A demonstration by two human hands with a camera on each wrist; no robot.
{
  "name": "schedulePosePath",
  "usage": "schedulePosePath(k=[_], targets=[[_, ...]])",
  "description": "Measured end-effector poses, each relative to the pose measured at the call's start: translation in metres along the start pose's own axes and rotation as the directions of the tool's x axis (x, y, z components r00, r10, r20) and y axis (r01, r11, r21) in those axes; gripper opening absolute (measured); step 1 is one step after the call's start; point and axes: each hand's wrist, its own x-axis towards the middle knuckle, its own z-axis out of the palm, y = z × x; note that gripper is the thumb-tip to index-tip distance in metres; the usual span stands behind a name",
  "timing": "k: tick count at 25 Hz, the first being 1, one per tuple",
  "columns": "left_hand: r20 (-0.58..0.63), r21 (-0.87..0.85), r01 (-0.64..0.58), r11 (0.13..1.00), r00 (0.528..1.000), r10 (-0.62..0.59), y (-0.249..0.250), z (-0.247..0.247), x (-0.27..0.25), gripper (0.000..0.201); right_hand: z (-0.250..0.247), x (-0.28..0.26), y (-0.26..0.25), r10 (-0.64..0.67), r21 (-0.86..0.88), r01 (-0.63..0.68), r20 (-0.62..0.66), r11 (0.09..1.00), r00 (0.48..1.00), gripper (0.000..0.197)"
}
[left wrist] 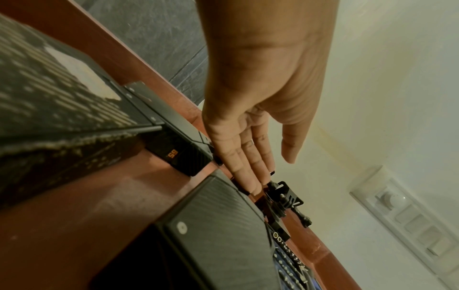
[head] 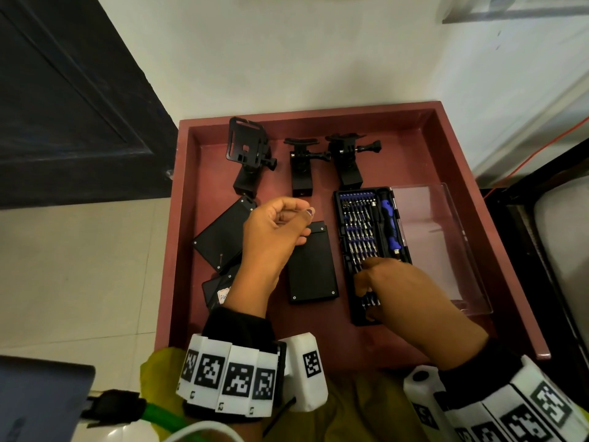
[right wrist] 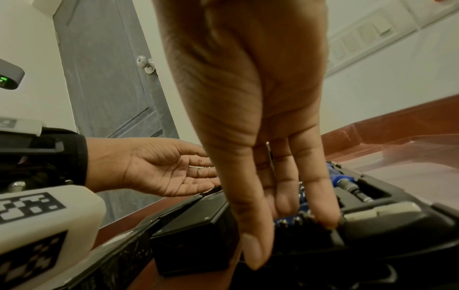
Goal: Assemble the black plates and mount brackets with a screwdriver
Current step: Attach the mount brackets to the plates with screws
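Bits are being fingered in the open screwdriver kit (head: pixel 371 247) by the right hand (head: pixel 411 295), whose fingertips (right wrist: pixel 325 217) are pressed down among the bit rows at the near end of the case; whether a bit is actually pinched cannot be told. The left hand (head: pixel 274 231) is held palm up above the tabletop, fingers relaxed and loosely apart (nothing is seen in it from either wrist view). The two hands are kept apart, with the middle black plate (head: pixel 312 266) lying between them.

All parts are laid in the red tray (head: pixel 452 161). The screwdriver (head: pixel 389 223) is seated in its slot along the right side of the kit, its long axis running away from the person, tip end toward the near side. It lies just beyond the right hand's fingers and is clearly nearer to that hand than to the left. A short reach forward by the right hand is judged to be what the next grasp turns on.

A second black plate (head: pixel 223 234) is tilted at the left of the tray, and a third (head: pixel 218 290) is partly covered by the left forearm. Three mount brackets (head: pixel 301 165) are stood in a row at the far side, well apart from both hands. The kit's clear lid (head: pixel 436 244) is folded open to the right. Assembly is judged not yet started.
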Motion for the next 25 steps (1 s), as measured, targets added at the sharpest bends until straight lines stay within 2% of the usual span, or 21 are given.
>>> schedulePosePath(k=[7,10,15,20,25], targets=[[0.008,0.008,0.004,1.0,1.0,-0.004,-0.002,0.001,0.001,0.007,-0.002,-0.004,-0.002,0.08,-0.001,-0.08,-0.025,0.997,0.996,0.025],[0.012,0.015,0.007,1.0,1.0,-0.008,-0.002,0.0,0.0,0.008,0.0,-0.005,-0.005,0.157,0.037,-0.155,-0.05,0.987,0.986,0.022],[-0.005,0.013,0.003,1.0,1.0,-0.003,-0.002,0.001,0.001,0.009,0.003,-0.008,-0.01,0.248,0.085,-0.239,-0.109,0.967,0.963,0.031],[-0.006,0.019,-0.003,1.0,1.0,0.003,0.0,0.0,0.0,0.009,-0.004,-0.013,-0.008,0.118,-0.021,-0.121,-0.094,0.992,0.989,0.034],[0.0,0.022,0.004,1.0,1.0,-0.004,0.0,0.001,0.0,0.01,-0.001,-0.009,-0.005,0.088,-0.014,-0.089,-0.063,0.996,0.994,0.024]])
